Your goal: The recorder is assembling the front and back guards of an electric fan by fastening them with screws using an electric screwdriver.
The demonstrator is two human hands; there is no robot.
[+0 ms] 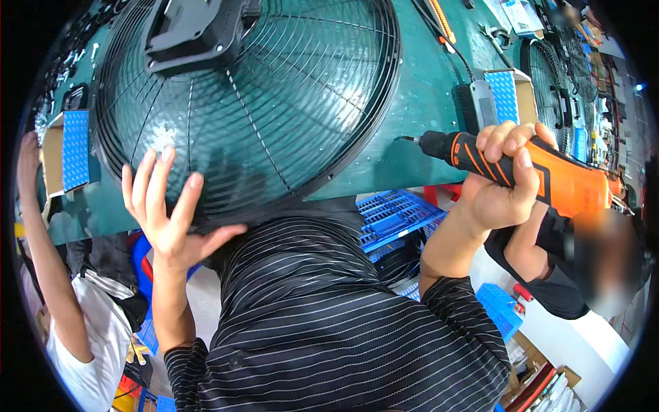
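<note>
A round black wire fan guard lies on the green table, with a black plastic housing at its centre. Over its near left edge is my left hand, open, fingers spread and thumb stretched toward the rim; whether it touches the wires I cannot tell. My right hand is wrapped round an orange and black cordless screwdriver, held at the right of the guard. Its bit points left toward the guard, apart from it.
Blue-patterned cardboard boxes stand at the left and right. A black power adapter with a cable lies near the right box. Blue plastic crates sit below the table edge. One co-worker is at the left, another at the right.
</note>
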